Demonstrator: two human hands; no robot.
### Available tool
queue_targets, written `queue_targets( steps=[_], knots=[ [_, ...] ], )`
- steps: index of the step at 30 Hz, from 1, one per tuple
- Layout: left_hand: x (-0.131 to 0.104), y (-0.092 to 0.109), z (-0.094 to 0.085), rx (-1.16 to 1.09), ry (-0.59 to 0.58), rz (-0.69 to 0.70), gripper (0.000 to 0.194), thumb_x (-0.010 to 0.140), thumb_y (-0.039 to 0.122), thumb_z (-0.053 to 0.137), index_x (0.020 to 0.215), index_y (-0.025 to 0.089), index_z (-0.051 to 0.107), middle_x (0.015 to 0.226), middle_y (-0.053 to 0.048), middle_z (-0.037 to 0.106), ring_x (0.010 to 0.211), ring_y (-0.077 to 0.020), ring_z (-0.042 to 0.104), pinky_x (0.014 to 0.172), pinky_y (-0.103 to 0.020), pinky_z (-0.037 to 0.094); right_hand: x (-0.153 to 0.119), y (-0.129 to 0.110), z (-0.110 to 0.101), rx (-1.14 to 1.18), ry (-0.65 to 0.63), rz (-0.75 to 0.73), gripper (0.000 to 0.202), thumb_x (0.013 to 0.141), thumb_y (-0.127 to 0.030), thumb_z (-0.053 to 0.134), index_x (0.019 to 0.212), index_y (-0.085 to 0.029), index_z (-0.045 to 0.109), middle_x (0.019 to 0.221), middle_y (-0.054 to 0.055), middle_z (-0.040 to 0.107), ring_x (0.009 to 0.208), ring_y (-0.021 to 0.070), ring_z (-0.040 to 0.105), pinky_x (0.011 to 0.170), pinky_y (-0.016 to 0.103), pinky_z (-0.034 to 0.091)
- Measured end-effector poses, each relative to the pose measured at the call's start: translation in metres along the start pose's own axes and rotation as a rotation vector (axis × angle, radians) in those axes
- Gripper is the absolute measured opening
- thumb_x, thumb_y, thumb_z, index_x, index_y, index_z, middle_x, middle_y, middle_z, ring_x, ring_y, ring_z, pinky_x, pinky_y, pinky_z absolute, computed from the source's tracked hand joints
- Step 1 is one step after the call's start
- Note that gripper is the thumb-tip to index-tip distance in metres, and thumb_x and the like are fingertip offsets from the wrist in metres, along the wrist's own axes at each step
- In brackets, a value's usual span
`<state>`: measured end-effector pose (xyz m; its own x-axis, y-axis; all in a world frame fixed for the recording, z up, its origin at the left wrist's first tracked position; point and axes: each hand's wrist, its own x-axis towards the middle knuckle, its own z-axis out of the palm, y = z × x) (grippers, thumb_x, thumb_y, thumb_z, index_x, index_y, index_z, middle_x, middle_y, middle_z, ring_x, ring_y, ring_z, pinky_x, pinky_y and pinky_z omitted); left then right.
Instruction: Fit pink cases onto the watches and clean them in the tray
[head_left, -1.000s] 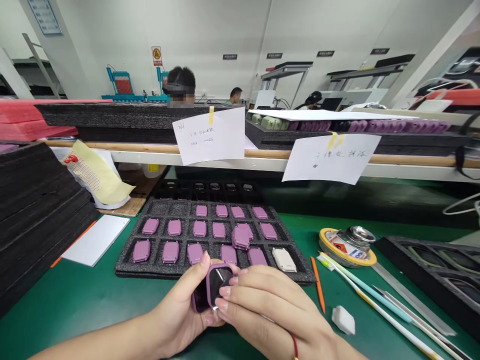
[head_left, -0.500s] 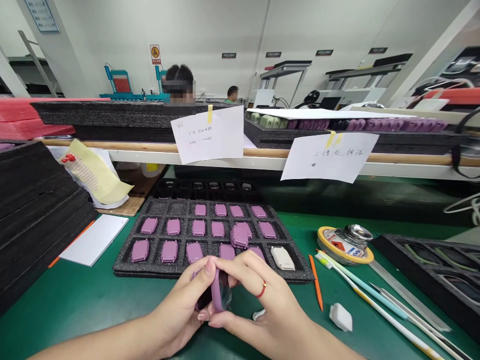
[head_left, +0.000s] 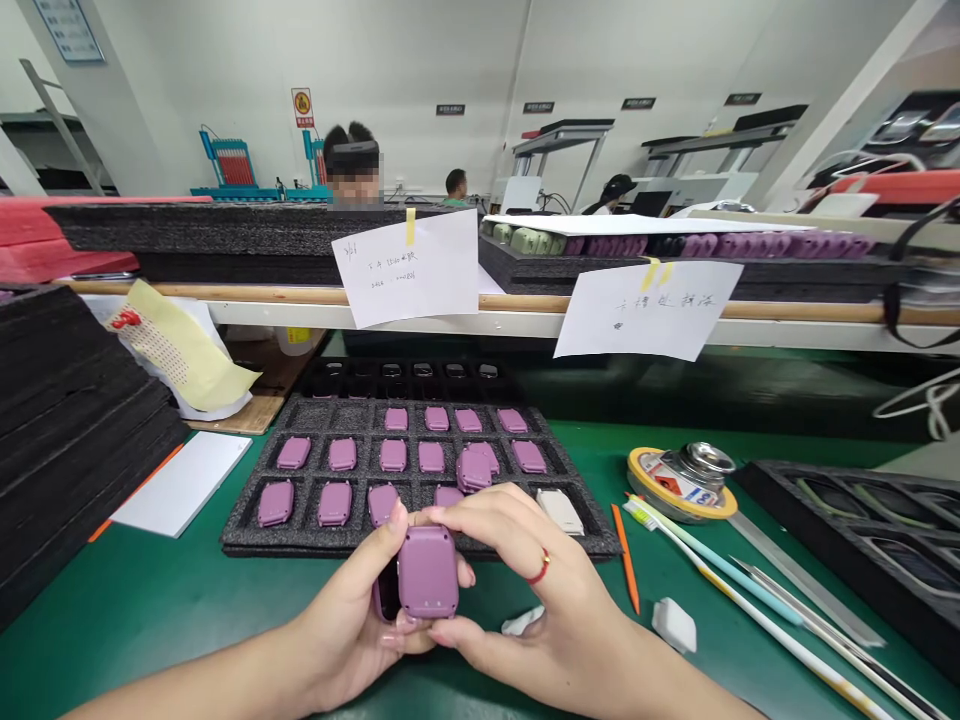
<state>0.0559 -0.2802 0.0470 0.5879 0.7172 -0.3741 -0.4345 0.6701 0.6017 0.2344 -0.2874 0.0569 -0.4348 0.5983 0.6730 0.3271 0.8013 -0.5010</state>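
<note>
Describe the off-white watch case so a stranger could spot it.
On the green table, find the black foam tray of purple watch cases. At its nearest row's right end lies the off-white watch case, unlike its purple neighbours.

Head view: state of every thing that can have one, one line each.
Front purple case: held upright, plain side showing
Rear purple case: held, mostly hidden
Left hand: closed around rear purple case
Right hand: closed on front purple case
Foam tray: lying flat
Tray's purple cases: laid in rows, one resting on another
Beige case: lying in tray
Toothbrush: lying down
Orange stick: lying down
Two paper signs: taped up, hanging
</note>
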Motion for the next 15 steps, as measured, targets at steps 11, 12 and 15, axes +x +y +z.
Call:
queue_targets(
  steps=[11,12,15],
  knots=[
    [0.009,-0.005,-0.002,0.119,0.299,-0.001,0.043,0.060,0.031,0.095,0.083,0.015,0.062,0.084,-0.005,0.071,0.051,-0.0020,0.047,0.041,-0.011,0.025,0.001,0.063,-0.014,-0.173,0.173,0.398,0.038,0.082,-0.026,0.068,0.120,-0.020,0.065,0.104,0.009,0.073,0.088,0.0233,0.068,0.083,0.041,0.053],
    [0.009,-0.006,-0.001,0.151,0.294,-0.022,0.046,0.055,0.027,0.097,0.083,0.015,0.063,0.083,-0.006,0.072,0.051,-0.0023,0.048,0.041,-0.012,0.026,0.001,0.072,-0.014,-0.183,0.183,0.429,0.038,0.083,-0.027,0.067,0.120,-0.018,0.065,0.102,0.009,0.073,0.086,0.0234,0.068,0.082,0.041,0.054],
    [0.006,-0.010,-0.005,0.232,0.265,-0.058,0.050,0.053,0.035,0.097,0.086,0.014,0.066,0.086,-0.011,0.076,0.048,-0.0048,0.051,0.040,-0.015,0.027,0.001,0.085,-0.012,-0.226,0.144,0.461,0.040,0.078,-0.026,0.072,0.117,-0.017,0.068,0.105,0.011,0.074,0.097,0.0270,0.068,0.091,0.044,0.052]
  ],
)
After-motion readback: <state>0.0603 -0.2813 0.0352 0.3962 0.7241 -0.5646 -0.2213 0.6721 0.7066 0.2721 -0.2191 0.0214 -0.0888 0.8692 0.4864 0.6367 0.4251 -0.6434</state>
